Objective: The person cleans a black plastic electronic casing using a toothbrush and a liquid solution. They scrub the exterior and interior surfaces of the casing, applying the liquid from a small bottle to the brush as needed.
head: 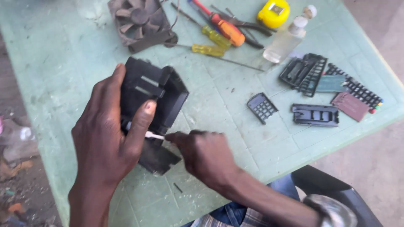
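My left hand [107,136] grips a black plastic housing [162,94], tilted up off the pale green table [71,54], with the thumb pressed against its open side. My right hand [204,153] pinches a thin white stick [154,135], like a swab, whose tip points into the housing near my left thumb. Part of the housing's lower edge is hidden behind both hands.
A dusty black fan [141,21] lies at the back. Screwdrivers with yellow and orange handles [219,38], a yellow tape measure [274,12] and a clear bottle [286,40] sit beyond. Black plastic parts [315,114], a small keypad [261,107] and a circuit board [351,105] lie right.
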